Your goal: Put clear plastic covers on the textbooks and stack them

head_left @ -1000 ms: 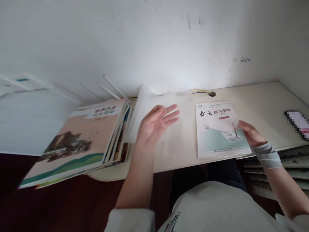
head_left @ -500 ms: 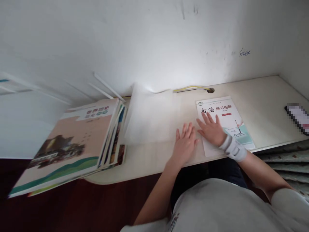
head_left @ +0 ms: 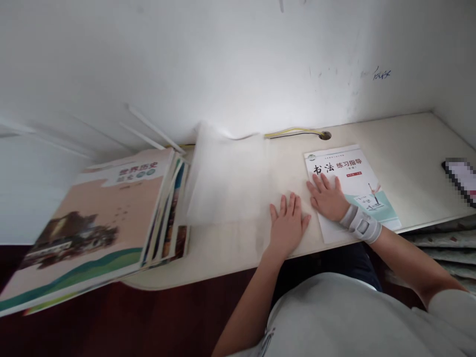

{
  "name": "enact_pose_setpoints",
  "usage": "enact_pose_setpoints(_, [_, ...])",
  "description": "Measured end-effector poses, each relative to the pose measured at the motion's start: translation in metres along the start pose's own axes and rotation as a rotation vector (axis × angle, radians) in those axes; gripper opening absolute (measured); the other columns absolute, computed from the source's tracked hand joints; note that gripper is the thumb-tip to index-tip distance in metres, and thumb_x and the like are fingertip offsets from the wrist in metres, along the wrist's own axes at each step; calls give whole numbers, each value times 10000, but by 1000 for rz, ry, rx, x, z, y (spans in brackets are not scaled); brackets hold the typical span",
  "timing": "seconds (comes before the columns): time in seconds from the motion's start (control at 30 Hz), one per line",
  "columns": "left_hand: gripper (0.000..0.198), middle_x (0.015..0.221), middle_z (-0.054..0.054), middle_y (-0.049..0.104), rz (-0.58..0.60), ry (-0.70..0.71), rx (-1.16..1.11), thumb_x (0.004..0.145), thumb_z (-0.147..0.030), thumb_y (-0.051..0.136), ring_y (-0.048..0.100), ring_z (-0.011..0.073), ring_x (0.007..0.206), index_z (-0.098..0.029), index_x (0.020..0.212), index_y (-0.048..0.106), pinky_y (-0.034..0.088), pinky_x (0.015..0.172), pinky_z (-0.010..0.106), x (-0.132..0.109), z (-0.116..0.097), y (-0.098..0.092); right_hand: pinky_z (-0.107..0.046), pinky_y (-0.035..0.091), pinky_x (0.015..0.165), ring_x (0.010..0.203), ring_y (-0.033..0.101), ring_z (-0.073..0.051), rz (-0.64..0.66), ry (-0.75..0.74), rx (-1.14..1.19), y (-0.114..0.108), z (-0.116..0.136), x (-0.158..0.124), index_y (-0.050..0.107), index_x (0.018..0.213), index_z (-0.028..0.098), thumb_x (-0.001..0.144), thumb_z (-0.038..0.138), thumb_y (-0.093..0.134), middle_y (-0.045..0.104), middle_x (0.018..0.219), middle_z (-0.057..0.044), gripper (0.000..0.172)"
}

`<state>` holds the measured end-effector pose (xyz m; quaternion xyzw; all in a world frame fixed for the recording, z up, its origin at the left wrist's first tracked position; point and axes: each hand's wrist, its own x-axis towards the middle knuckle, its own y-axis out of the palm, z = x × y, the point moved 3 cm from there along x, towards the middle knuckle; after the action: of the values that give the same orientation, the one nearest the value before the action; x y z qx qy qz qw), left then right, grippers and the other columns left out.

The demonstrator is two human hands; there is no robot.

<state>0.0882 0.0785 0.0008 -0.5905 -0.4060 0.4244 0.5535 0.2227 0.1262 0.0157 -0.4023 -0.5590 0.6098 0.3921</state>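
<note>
My left hand [head_left: 287,224] lies flat on the pale desk [head_left: 230,248], fingers spread, with nothing in it. Just to its right is a calligraphy workbook [head_left: 344,158] with a white and teal cover. Across the left part of that cover rests my right hand [head_left: 327,197], palm down and open, a pale band around the wrist. Left of my left hand, a translucent white sheet [head_left: 228,178] lies on the desk, its edges blurred; neither hand touches it.
A stack of books [head_left: 96,218] with a pink history book on top stands at the left. Yellow and black cables [head_left: 292,133] run along the wall into a hole in the desk. A phone [head_left: 463,181], partly pixelated, lies at the right edge.
The view has shifted slightly, so the book stack sits further left and the workbook further right. The gap between my two hands has widened a little. Both remain open.
</note>
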Motion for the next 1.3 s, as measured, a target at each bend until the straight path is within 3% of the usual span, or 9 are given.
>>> enact_pose_setpoints(0.43, [606,1530,116,227,-13,10,-37,955,-451,220,186,335,1405,-102,1447,278,174,1080,630,5,-12,3,-665,166,1045,1411,162,-326,36,5,-16,0,-17,-6,292,1455,173,941,343,247,182,1544,-118,543])
enact_pose_setpoints(0.53, [595,1527,115,236,-29,28,-47,956,-448,227,206,338,1399,-112,1443,293,181,1075,639,10,-17,1,-646,166,1062,1414,160,-319,48,0,73,0,-34,-6,286,1456,163,939,404,269,196,1541,-128,571])
enact_pose_setpoints(0.63, [584,1515,141,261,-49,13,-30,958,-433,241,223,360,1390,-95,1427,325,193,1064,650,9,-21,-3,-500,240,1105,1412,199,-255,-57,7,220,-4,-69,-13,288,1446,95,923,460,307,255,1517,-170,638])
enact_pose_setpoints(0.73, [621,1497,181,285,-98,92,-15,952,-469,250,239,360,1385,-62,1412,342,191,1069,645,0,-37,-7,-470,276,1096,1389,257,-269,-227,239,221,-10,-121,-40,373,1387,52,921,443,311,338,1468,-214,611])
enact_pose_setpoints(0.87, [749,1473,202,327,-126,334,-71,906,-598,242,274,321,1380,-51,1409,336,233,1080,602,-13,-69,-2,-569,281,1051,1365,283,-347,-182,570,88,-9,-165,-92,506,1261,84,916,476,320,353,1456,-221,555])
enact_pose_setpoints(0.97, [760,1475,200,326,-141,374,-96,898,-611,256,264,321,1384,-51,1405,343,236,1081,603,-14,-80,4,-569,302,1038,1358,305,-332,-99,602,51,-7,-167,-114,571,1179,142,920,499,309,363,1461,-184,513])
enact_pose_setpoints(1.1, [740,1480,200,317,-160,372,-91,909,-584,263,246,319,1391,-41,1407,333,230,1085,602,-11,-80,8,-570,312,1034,1356,322,-300,-37,580,73,-8,-159,-118,540,1235,176,926,473,306,367,1467,-161,488])
enact_pose_setpoints(1.3, [737,1473,204,331,-164,372,-95,908,-582,276,229,313,1398,-43,1408,329,223,1089,599,-11,-80,9,-591,314,1026,1343,347,-292,-101,567,76,-15,-152,-118,523,1241,160,935,454,305,389,1453,-161,477])
